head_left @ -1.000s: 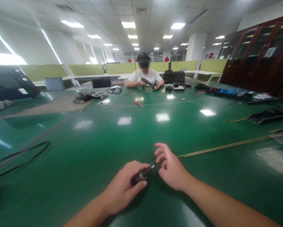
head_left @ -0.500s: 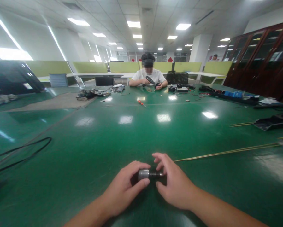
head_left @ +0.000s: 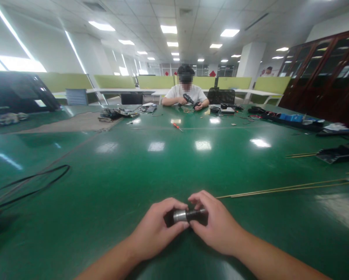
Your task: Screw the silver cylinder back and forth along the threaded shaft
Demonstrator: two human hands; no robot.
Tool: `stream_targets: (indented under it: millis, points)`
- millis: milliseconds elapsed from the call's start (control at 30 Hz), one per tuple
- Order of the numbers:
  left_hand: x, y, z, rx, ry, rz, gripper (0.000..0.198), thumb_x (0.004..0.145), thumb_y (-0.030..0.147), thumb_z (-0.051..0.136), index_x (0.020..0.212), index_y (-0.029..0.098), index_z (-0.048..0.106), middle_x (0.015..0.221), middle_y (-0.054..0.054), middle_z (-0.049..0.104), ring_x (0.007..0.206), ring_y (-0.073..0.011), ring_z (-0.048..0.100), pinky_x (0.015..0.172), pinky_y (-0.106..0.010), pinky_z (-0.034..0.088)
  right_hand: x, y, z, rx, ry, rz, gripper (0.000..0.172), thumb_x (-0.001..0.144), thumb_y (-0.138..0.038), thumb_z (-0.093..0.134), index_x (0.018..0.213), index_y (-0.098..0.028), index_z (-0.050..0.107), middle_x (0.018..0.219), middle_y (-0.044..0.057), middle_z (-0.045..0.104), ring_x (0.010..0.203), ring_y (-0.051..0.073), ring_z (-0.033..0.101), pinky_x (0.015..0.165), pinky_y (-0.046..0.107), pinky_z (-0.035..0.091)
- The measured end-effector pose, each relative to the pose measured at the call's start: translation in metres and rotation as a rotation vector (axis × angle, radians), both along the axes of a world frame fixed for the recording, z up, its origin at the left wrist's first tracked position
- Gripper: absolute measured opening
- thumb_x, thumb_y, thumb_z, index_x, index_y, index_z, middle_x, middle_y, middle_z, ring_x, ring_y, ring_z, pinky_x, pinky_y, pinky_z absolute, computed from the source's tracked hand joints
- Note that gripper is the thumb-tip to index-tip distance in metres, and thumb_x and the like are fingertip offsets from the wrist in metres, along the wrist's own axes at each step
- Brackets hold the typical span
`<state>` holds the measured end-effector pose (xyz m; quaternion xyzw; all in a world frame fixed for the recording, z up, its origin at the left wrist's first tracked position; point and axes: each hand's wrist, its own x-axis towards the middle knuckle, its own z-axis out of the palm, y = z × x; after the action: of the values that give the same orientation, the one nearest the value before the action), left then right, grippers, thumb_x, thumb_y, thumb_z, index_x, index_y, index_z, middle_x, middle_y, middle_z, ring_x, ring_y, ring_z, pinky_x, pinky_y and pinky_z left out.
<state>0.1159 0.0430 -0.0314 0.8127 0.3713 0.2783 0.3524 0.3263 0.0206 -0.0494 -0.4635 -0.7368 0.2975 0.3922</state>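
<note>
A small tool with a silver metal collar and a dark tip (head_left: pixel 183 215) lies between my two hands, low over the green table (head_left: pixel 151 171). My left hand (head_left: pixel 155 229) is wrapped round its body, thumb and forefinger at the silver collar. My right hand (head_left: pixel 216 227) has its fingers closed round the dark tip end. The rest of the tool is hidden under my left palm.
Thin brass rods (head_left: pixel 282 188) lie to the right of my hands. A black cable (head_left: pixel 31 184) loops at the left. Across the table a person (head_left: pixel 186 93) sits holding a dark tool; a red screwdriver (head_left: pixel 177 126), parts and black trays lie around there.
My right hand, open beside the tool a second ago, has closed onto its tip end. The tool has turned level between my hands.
</note>
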Motion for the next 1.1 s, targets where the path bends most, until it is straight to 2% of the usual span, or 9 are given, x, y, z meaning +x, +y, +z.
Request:
stream_targets:
  millis: [167,433,1100]
  points:
    - [0.0005,-0.0003,0.0018,-0.012,0.039,-0.012,0.02,0.086,0.027,0.072,0.106,0.025,0.069,0.097,0.002,0.073,0.088,-0.0176,0.066,0.079,-0.027,0.045,-0.0001,-0.0006,0.0021,0.018,-0.022,0.009,0.03,0.07,-0.003,0.066,0.093,-0.022,0.062,0.092,0.0,0.06,0.083,0.016,0.058,0.074,0.028,0.044]
    - [0.0033,0.0002,0.0043,-0.051,0.043,0.003,0.023,0.085,0.02,0.071,0.107,0.025,0.067,0.1,0.003,0.072,0.092,-0.0171,0.066,0.084,-0.026,0.046,0.0007,-0.0007,0.0046,0.0,-0.017,0.044,0.019,0.077,-0.005,0.066,0.087,-0.021,0.067,0.088,0.0,0.065,0.083,0.017,0.061,0.075,0.028,0.044]
    - [0.0017,0.0006,0.002,-0.067,0.046,-0.011,0.025,0.089,0.025,0.069,0.114,0.026,0.064,0.106,0.003,0.071,0.098,-0.0174,0.065,0.088,-0.026,0.045,0.0013,0.002,0.0036,-0.021,-0.017,0.036,0.013,0.076,-0.008,0.07,0.081,-0.02,0.067,0.084,0.0,0.065,0.08,0.016,0.061,0.073,0.027,0.044]
